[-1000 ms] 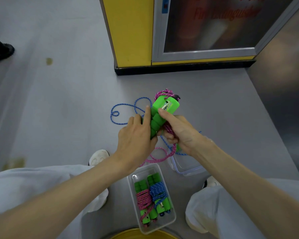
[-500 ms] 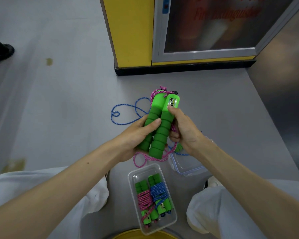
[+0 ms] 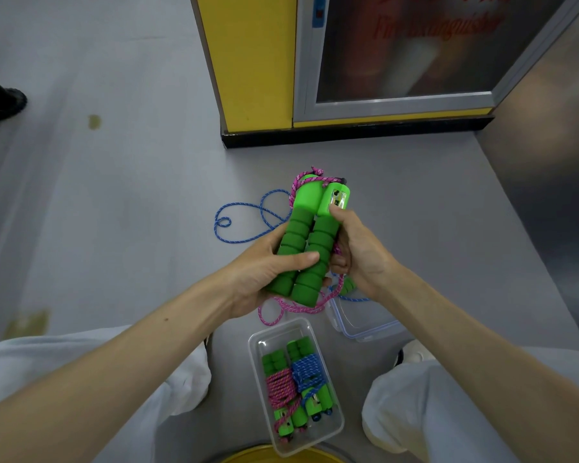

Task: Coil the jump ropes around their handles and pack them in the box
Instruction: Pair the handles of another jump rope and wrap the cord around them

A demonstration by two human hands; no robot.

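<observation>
Two coiled ropes (image 3: 293,384) lie in the box (image 3: 281,332) below the fingers; left hand (image 3: 258,275) and right hand (image 3: 358,252) grip the paired handles (image 3: 306,248), pink cord (image 3: 295,307) unwound.

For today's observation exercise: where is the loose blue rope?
Head view: the blue speckled rope lies looped on the grey floor, just left of the green foam handles.

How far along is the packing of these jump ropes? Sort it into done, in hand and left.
Done: a coiled pink rope and a coiled blue rope lie in the clear box. In hand: the left hand and right hand grip two green handles side by side, their pink cord hanging loose. Left: wind that cord, pack it, then coil the loose blue rope on the floor.
</observation>
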